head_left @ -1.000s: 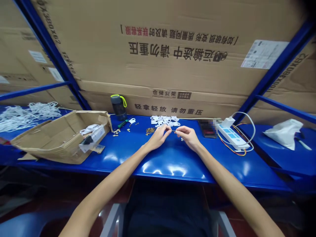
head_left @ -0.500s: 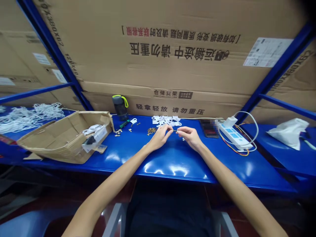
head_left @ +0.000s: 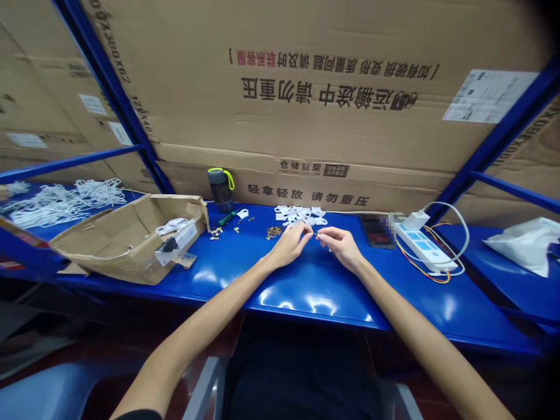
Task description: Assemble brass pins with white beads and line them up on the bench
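Note:
Above the middle of the blue table, my left hand pinches one end of a small thin brass-coloured piece. The fingertips of my right hand are closed at its other end, where something small and white shows. The two hands are a short gap apart. Behind them lies a pile of white plastic parts. Several brass pieces form a small heap just left of my left hand. More small brass fittings are scattered farther left.
An open cardboard box stands at the left, near a dark bottle and a green tool. At the right are a dark tray-like object, a white power strip with cables, and a white bag. White cords lie far left.
The camera view has shifted, so the scene sits slightly farther right. Both hands keep nearly the same pose, with the thin piece still between them. Some dark sleeve now shows at the left arm.

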{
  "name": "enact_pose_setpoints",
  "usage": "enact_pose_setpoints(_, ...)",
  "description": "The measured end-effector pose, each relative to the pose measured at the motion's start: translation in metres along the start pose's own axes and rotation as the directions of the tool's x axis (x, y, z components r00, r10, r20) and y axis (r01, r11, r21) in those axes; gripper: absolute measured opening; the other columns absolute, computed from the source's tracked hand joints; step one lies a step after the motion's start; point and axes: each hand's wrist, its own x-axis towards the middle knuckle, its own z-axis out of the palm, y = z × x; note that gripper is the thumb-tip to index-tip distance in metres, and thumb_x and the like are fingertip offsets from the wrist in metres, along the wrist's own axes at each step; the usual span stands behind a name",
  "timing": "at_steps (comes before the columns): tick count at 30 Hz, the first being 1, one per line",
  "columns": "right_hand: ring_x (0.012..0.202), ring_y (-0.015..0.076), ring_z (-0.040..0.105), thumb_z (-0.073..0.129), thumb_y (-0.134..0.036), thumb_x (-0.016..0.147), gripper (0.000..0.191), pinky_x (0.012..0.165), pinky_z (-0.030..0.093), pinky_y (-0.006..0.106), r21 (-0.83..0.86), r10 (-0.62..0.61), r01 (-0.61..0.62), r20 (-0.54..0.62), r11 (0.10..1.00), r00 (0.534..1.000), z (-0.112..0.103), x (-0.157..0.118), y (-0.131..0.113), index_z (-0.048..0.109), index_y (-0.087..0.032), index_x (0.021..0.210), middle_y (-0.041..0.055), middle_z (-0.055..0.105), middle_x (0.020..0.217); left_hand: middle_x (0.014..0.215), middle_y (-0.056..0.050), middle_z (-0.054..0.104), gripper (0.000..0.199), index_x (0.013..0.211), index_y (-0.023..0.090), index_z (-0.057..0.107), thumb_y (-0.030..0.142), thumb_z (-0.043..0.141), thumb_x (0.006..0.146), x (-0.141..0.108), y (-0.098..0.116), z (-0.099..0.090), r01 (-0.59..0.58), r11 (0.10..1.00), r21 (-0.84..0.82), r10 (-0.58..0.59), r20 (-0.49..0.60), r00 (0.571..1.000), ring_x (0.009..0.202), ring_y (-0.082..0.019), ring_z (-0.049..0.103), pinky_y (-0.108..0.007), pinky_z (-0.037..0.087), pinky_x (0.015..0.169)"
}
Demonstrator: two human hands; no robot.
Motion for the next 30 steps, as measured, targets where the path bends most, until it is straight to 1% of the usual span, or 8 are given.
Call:
enact_pose_setpoints(4, 0.074, 0.0199, 0.066, 0.088, -0.05, 0.074, 0.042, 0.07, 0.052, 0.034, -0.041, -0.041, 0.04, -0.023, 0.998, 0.999, 0.0, 0.002, 0.004, 0.082, -0.022, 0.105, 0.0069, 0.08, 0.094, 0.108, -0.006, 0.069, 0.021, 0.109, 0.021, 0.058, 0.033, 0.042, 0.11, 0.0, -0.001, 0.001, 0.027, 1.0, 0.01, -0.027, -0.02, 0.999, 0.103, -0.022, 0.064, -0.04, 0.045, 0.101)
enact_pose_setpoints(7, 0.077, 0.0223, 0.068, 0.089, -0.049, 0.072, 0.042, 0.076, 0.055, 0.038, -0.122, -0.078, 0.07, -0.062, 0.99, 0.995, 0.001, 0.003, 0.004, 0.083, -0.022, 0.103, 0.0072, 0.08, 0.094, 0.108, -0.006, 0.069, 0.021, 0.109, 0.02, 0.059, 0.034, 0.043, 0.11, 0.0, -0.003, 0.003, 0.044, 0.999, 0.016, -0.044, -0.024, 0.999, 0.103, -0.022, 0.064, -0.04, 0.046, 0.101)
enact_pose_setpoints(10, 0.081, 0.0257, 0.072, 0.088, -0.05, 0.073, 0.04, 0.078, 0.057, 0.041, -0.173, -0.113, 0.097, -0.084, 0.98, 0.99, 0.003, 0.003, 0.001, 0.083, -0.022, 0.101, 0.0083, 0.081, 0.094, 0.108, -0.006, 0.069, 0.023, 0.109, 0.019, 0.061, 0.035, 0.044, 0.11, 0.0, -0.005, 0.005, 0.053, 0.999, 0.012, -0.052, -0.025, 0.998, 0.102, -0.022, 0.064, -0.04, 0.046, 0.099)
enact_pose_setpoints(15, 0.088, 0.028, 0.075, 0.089, -0.052, 0.073, 0.042, 0.081, 0.059, 0.041, -0.149, -0.125, 0.11, -0.097, 0.983, 0.987, 0.007, 0.001, -0.005, 0.081, -0.023, 0.102, 0.0071, 0.081, 0.095, 0.108, -0.006, 0.07, 0.026, 0.111, 0.018, 0.063, 0.038, 0.045, 0.11, 0.0, -0.007, 0.007, 0.051, 0.999, -0.013, -0.052, -0.046, 0.998, 0.1, -0.022, 0.065, -0.039, 0.047, 0.098)
enact_pose_setpoints(19, 0.088, 0.0288, 0.075, 0.089, -0.052, 0.071, 0.04, 0.082, 0.06, 0.042, -0.152, -0.117, 0.101, -0.096, 0.983, 0.989, 0.009, 0.001, -0.009, 0.081, -0.021, 0.094, 0.0084, 0.081, 0.093, 0.106, -0.005, 0.072, 0.025, 0.107, 0.019, 0.066, 0.039, 0.049, 0.109, 0.0, -0.008, 0.006, 0.055, 0.998, -0.026, -0.058, -0.095, 0.994, 0.099, -0.021, 0.066, -0.038, 0.048, 0.096)
enact_pose_setpoints(22, 0.089, 0.0296, 0.075, 0.088, -0.055, 0.072, 0.039, 0.084, 0.06, 0.044, -0.202, -0.131, 0.11, -0.096, 0.973, 0.987, 0.007, 0.001, -0.008, 0.082, -0.022, 0.094, 0.0079, 0.081, 0.094, 0.103, -0.004, 0.074, 0.025, 0.104, 0.021, 0.068, 0.041, 0.053, 0.107, 0.0, -0.009, 0.006, 0.059, 0.998, -0.03, -0.062, -0.128, 0.99, 0.098, -0.021, 0.067, -0.038, 0.048, 0.097)
enact_pose_setpoints(26, 0.095, 0.0307, 0.074, 0.084, -0.056, 0.077, 0.036, 0.09, 0.059, 0.046, -0.266, -0.168, 0.142, -0.078, 0.953, 0.983, 0.005, 0.002, -0.003, 0.084, -0.024, 0.094, 0.007, 0.082, 0.097, 0.104, -0.004, 0.075, 0.026, 0.104, 0.022, 0.071, 0.042, 0.055, 0.106, -0.001, -0.01, 0.005, 0.041, 0.999, -0.018, -0.043, -0.117, 0.992, 0.099, -0.021, 0.068, -0.039, 0.047, 0.098)
enact_pose_setpoints(30, 0.097, 0.0311, 0.074, 0.083, -0.055, 0.079, 0.035, 0.09, 0.058, 0.045, -0.277, -0.187, 0.164, -0.06, 0.947, 0.98, 0.005, 0.003, -0.001, 0.084, -0.025, 0.096, 0.0064, 0.082, 0.099, 0.103, -0.003, 0.076, 0.026, 0.103, 0.023, 0.073, 0.044, 0.057, 0.105, -0.001, -0.009, 0.004, 0.031, 0.999, 0.009, -0.029, -0.103, 0.994, 0.098, -0.021, 0.068, -0.039, 0.046, 0.098)
